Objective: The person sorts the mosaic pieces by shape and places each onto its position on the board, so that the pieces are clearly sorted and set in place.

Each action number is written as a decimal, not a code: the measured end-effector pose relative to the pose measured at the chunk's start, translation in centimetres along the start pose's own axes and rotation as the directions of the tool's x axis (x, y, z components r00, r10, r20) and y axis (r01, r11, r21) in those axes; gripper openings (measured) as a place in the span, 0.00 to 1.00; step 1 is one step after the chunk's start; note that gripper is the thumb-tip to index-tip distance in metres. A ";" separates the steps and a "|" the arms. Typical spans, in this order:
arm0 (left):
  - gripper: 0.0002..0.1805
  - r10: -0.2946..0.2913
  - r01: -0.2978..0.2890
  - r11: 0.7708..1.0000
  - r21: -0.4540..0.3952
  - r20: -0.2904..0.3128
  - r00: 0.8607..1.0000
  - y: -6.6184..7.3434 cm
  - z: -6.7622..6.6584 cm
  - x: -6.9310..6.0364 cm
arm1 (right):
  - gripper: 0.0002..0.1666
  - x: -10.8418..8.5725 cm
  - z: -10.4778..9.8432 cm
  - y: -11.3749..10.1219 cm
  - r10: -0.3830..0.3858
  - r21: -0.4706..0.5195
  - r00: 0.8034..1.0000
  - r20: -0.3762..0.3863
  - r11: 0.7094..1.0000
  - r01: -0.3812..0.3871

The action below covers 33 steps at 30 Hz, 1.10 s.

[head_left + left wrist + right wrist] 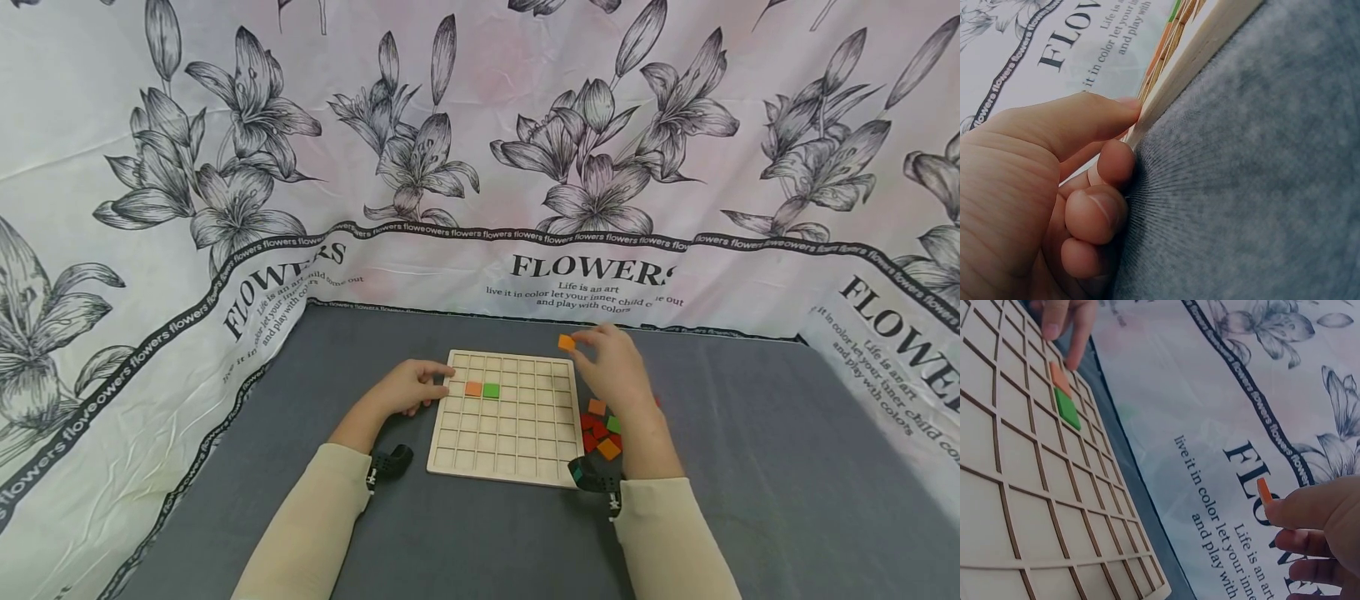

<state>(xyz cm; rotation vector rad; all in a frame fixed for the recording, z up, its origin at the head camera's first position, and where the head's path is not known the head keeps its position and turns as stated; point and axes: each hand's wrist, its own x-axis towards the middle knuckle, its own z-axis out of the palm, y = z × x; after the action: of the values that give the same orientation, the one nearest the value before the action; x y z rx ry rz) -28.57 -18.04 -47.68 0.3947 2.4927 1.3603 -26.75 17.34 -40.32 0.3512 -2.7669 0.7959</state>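
A square wooden board point(504, 414) with a raised grid lies flat on the grey cloth. My left hand point(405, 388) holds its left edge; in the left wrist view the thumb point(1100, 115) rests on the rim and the other fingers curl against the side. Beyond the board's far right corner, my right hand point(617, 365) pinches an orange square tile point(566, 342) between thumb and fingertips, raised above the cloth. On the board, an orange tile point(473, 389) and a green tile point(491, 391) sit in neighbouring cells, near the left hand.
Beside the board's right edge lies a loose pile of red tiles point(588, 440), with orange tiles point(608, 449) and a green tile point(614, 425) among them. The right forearm partly hides this pile. A white flower-printed cloth point(450, 275) stands upright behind and around the grey surface.
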 end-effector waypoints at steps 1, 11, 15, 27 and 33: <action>0.22 -0.002 0.002 1.000 0.000 0.000 1.000 0.0 0.0 0.0 | 0.19 0.0 0.1 -0.2 -0.006 -0.001 1.000 0.006 1.000 0.006; 0.23 -0.010 0.010 1.000 -0.001 0.001 1.000 -0.1 0.0 0.1 | 0.18 0.1 2.0 -2.4 -0.107 -0.026 0.991 0.075 0.994 0.109; 0.23 -0.009 0.009 1.000 0.006 0.000 1.000 -0.1 0.0 0.1 | 0.18 0.2 3.1 -3.0 -0.125 -0.052 0.985 0.122 0.990 0.132; 0.23 -0.007 0.007 1.000 0.008 -0.001 1.000 0.1 0.0 0.0 | 0.14 -0.1 5.3 -3.8 -0.166 -0.076 0.964 0.209 0.980 0.185; 0.22 -0.010 0.010 1.000 0.011 0.002 1.000 0.1 0.0 0.0 | 0.14 -0.2 6.1 -3.6 -0.122 -0.104 0.961 0.248 0.983 0.151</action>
<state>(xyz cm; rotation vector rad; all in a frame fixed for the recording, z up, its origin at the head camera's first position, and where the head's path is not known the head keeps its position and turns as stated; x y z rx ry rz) -28.58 -17.99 -47.60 0.3852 2.4975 1.3427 -26.45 11.05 -43.63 0.6469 -2.9558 0.5814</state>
